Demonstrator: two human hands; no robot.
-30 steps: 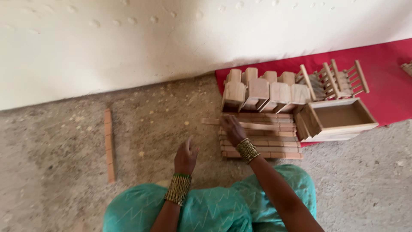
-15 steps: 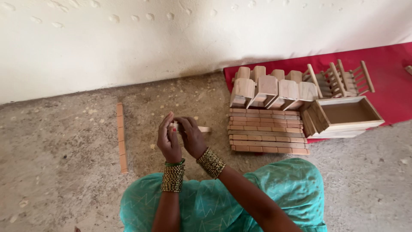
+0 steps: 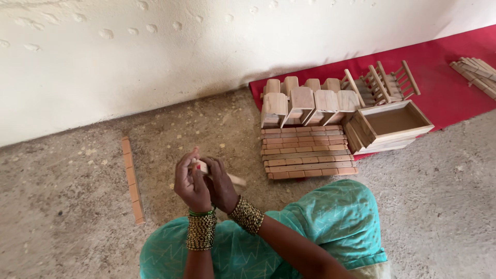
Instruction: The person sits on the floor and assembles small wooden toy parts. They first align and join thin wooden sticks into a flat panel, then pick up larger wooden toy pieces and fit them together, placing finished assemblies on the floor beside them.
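Plainly, both hands clasp one small pale wooden piece (image 3: 235,179): the left hand (image 3: 190,182) wraps its near end and the right hand (image 3: 219,182) closes over the middle, leaving a smooth squared tip poking out toward the slat stack (image 3: 307,152). Held only by fingertips, that piece could slip onto the rough speckled concrete floor (image 3: 67,206) and chip. Behind the slat stack stand blocky, unpainted wooden parts (image 3: 302,101); beside it sits an open wooden box (image 3: 395,124), partly on red cloth (image 3: 439,67). Left of the hands, a reddish strip (image 3: 132,178) lies flat.
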